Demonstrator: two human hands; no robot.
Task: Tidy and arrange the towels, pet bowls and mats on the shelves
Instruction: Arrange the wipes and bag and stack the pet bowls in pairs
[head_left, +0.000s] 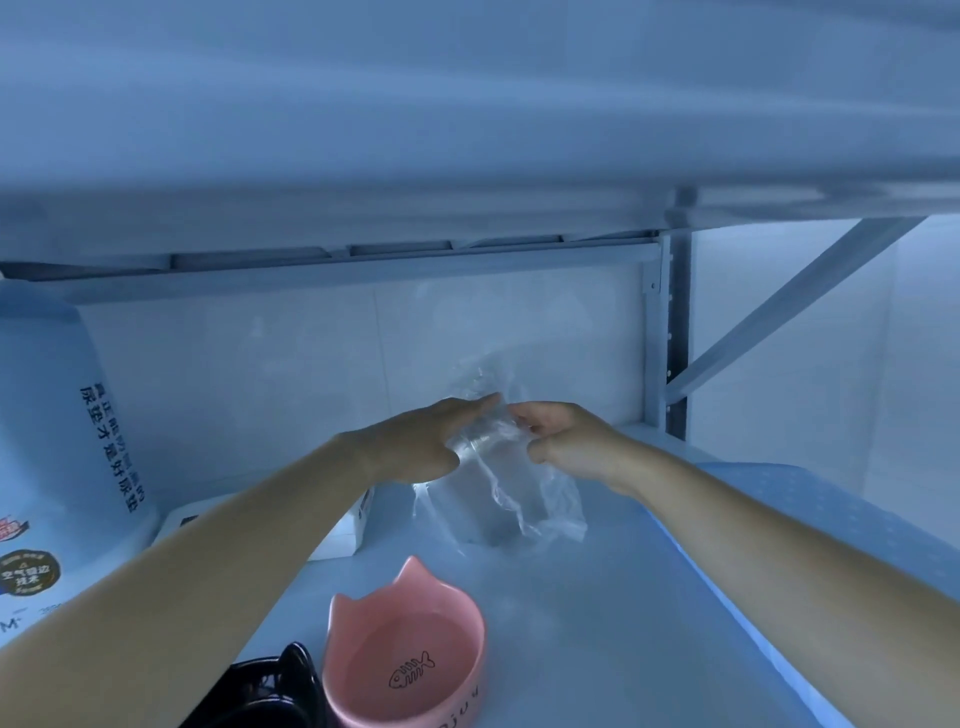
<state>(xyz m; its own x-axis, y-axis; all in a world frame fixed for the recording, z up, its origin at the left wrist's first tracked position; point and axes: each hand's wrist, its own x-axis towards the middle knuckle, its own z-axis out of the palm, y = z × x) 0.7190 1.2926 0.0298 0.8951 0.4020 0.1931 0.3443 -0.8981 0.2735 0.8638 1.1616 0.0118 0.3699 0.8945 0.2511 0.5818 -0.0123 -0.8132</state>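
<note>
The clear plastic bag (498, 493) stands on the shelf (597, 623) with its long axis roughly upright, its crumpled mouth pointing up and its base resting on the shelf board; something grey shows through the film in its lower part, too blurred to name. The bag's top lies between the two hands and the rest hangs below the fingertips. The left hand (415, 441) reaches in with its fingers (475, 405) straight and held together, their tips touching the film at the bag's top, and the thumb lies lower against the plastic. The right hand (571, 439) comes from the other side, its fingers (524, 415) curled in and pinching a fold of the film; the two sets of fingertips are just beside each other. Well nearer the person than the fingers sits one pink bowl (410, 660), its two cat-ear points towards the back of the shelf, its opening tipped towards the camera, a fishbone drawing on it. Touching the pink bowl, under the left forearm, is one black bowl (270, 691), only partly in view. One white box (343, 535) lies beneath the left wrist, just beside the bag's base; outside the left arm stands one large printed pack (57, 441). Under the right forearm one blue dotted mat (831, 525) lies along the shelf's edge.
</note>
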